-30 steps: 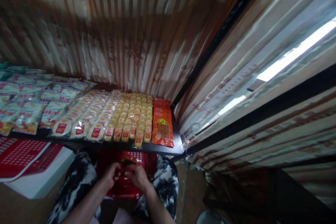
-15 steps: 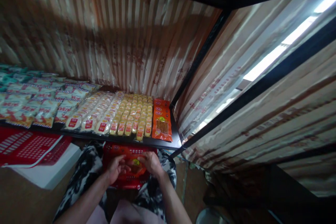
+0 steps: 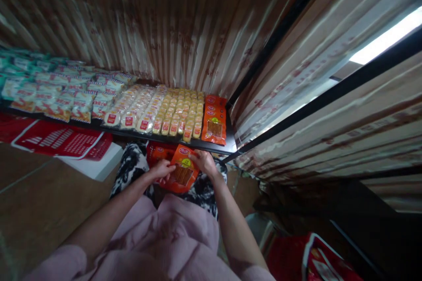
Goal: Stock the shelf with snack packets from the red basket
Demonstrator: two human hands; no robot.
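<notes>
An orange snack packet [image 3: 182, 174] with a yellow-green spot and a window of brown sticks is held over my lap. My left hand [image 3: 162, 170] grips its left edge, fingers closed. On its upper right edge, my right hand [image 3: 204, 162] pinches it with thumb and fingers. Behind the packet is a red basket [image 3: 152, 148], mostly hidden, with more orange packaging in it. Orange packets [image 3: 214, 120] of the same look lie in an overlapping column at the right end of the black shelf [image 3: 211, 145].
Rows of yellow wrapped snacks [image 3: 181, 112], white round wrapped snacks [image 3: 135, 107] and white-blue bags [image 3: 79, 92] fill the shelf leftward. A red basket [image 3: 66, 138] sits on a white box [image 3: 95, 162] at left. Another red basket [image 3: 313, 259] stands lower right. Black posts [image 3: 280, 35] frame the right.
The orange packet has come up out of the red basket toward me and now shows its front. My view has tilted down, bringing the lower right basket into sight.
</notes>
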